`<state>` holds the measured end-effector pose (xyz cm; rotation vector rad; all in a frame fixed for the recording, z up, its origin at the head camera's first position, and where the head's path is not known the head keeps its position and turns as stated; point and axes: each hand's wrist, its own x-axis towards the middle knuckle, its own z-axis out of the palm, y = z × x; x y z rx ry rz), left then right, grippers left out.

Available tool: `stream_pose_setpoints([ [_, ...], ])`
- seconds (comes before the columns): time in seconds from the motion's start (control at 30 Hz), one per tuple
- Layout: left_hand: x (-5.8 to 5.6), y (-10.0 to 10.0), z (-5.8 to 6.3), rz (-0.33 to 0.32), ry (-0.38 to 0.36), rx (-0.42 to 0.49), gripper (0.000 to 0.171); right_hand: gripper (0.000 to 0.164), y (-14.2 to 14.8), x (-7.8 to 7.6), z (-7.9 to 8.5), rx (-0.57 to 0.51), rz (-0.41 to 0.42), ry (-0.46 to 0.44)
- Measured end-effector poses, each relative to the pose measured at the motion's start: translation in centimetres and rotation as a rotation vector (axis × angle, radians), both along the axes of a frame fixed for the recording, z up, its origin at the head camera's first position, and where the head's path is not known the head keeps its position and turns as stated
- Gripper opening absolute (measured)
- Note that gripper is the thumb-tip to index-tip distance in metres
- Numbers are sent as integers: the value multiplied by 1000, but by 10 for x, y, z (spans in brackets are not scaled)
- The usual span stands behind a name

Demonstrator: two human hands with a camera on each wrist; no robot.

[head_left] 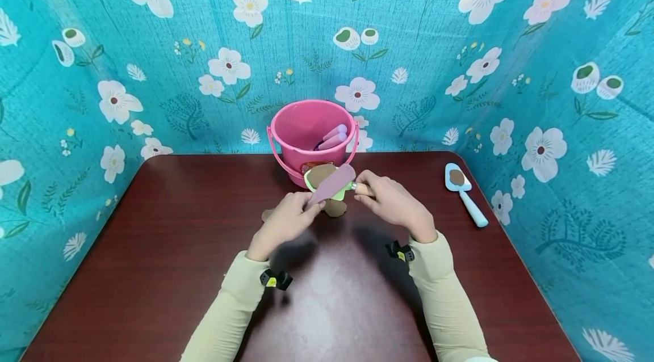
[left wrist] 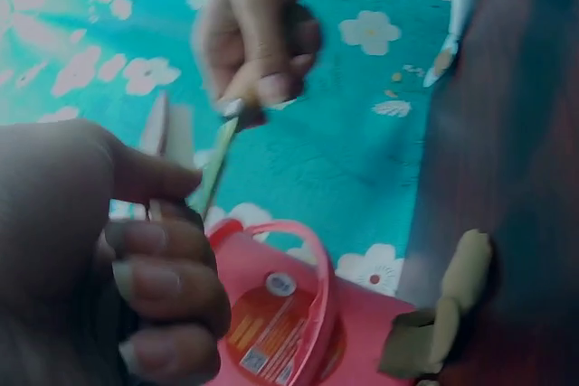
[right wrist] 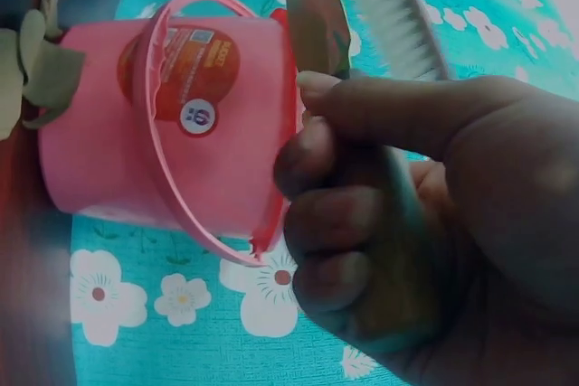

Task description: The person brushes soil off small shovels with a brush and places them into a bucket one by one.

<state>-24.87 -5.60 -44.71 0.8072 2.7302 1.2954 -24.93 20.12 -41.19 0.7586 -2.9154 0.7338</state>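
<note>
My left hand (head_left: pixel 288 217) grips a purple brush (head_left: pixel 334 183), its back facing up in the head view; pale bristles of the brush (right wrist: pixel 393 15) show in the right wrist view. With my right hand (head_left: pixel 390 200) I hold a small green garden trowel (head_left: pixel 309 179) by its wooden handle (head_left: pixel 364 189). A brown patch (head_left: pixel 322 173) covers part of the trowel's blade. The brush lies across the blade in the head view; whether the bristles touch it I cannot tell. Both hands are above the table, in front of a pink bucket (head_left: pixel 293 123).
Purple-handled items (head_left: pixel 334 138) stand inside the bucket, whose handle hangs at the front. Brown flat pieces (head_left: pixel 334 208) lie on the dark red table (head_left: pixel 168 248) before it. A light blue trowel (head_left: pixel 472 209) with a brown patch lies at the right edge. Floral cloth (head_left: pixel 204 21) hangs behind.
</note>
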Motion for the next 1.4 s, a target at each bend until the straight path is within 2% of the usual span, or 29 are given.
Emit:
stream_pose_setpoints([
  [0.07,2,4,-2,27,9,-49,26,26,0,2,2,14,7,32],
  [0.23,-3,4,-9,159,20,-154,25,24,3,6,6,51,13,99],
  [0.4,-15,-5,-19,281,69,-230,29,24,7,6,7,61,-9,84],
  [0.53,-21,-15,-22,320,97,-220,30,25,10,7,8,50,-29,69],
  [0.6,-22,-18,-20,314,88,-175,31,26,11,7,8,43,-32,72],
  [0.7,-19,-18,-15,259,51,-64,30,25,11,5,7,36,-33,79],
  [0.8,-12,-8,-10,154,33,14,27,24,10,4,6,34,-34,84],
  [0.93,1,14,-8,51,23,20,27,25,8,5,6,26,-17,108],
  [1.0,4,22,-11,61,27,-7,29,25,7,6,7,31,-12,116],
  [1.07,4,25,-16,107,42,-36,30,25,8,6,7,37,-14,116],
  [1.2,-3,20,-25,190,66,-82,30,26,11,6,6,55,-32,104],
  [1.4,-10,13,-29,259,90,-146,29,25,10,3,5,68,-48,124],
])
